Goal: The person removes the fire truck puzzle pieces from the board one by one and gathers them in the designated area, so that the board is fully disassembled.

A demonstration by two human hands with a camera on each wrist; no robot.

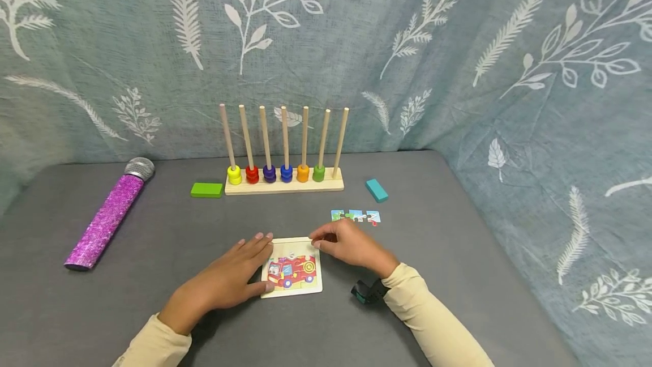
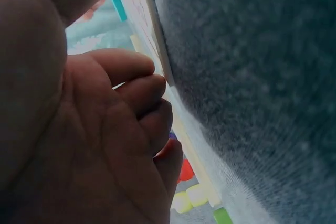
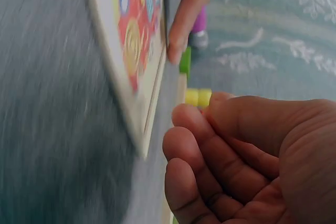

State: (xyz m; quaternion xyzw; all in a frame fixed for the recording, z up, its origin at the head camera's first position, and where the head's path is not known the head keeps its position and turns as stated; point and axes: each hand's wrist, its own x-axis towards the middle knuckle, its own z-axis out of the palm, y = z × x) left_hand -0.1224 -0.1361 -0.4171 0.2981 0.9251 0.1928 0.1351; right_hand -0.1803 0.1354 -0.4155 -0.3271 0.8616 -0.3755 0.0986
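A small wooden puzzle board (image 1: 293, 247) lies on the grey table, with a red truck picture (image 1: 291, 272) of joined pieces in its lower part; its upper part is bare wood. My left hand (image 1: 229, 273) rests along the board's left side, fingers extended at the far corner and thumb at the near one. At the far right corner is my right hand (image 1: 351, 245), its fingers loosely bent and thumb near the forefinger; no piece shows between them in the right wrist view. Just beyond it lie several blue-and-white puzzle pieces (image 1: 358, 216) in a row.
Behind stands a wooden peg rack (image 1: 285, 187) with coloured rings on its upright rods. A green block (image 1: 206, 190) lies left of it, a teal block (image 1: 377, 190) right. A purple glittery microphone (image 1: 109, 214) lies far left. Patterned cloth (image 1: 326, 55) hangs behind the table.
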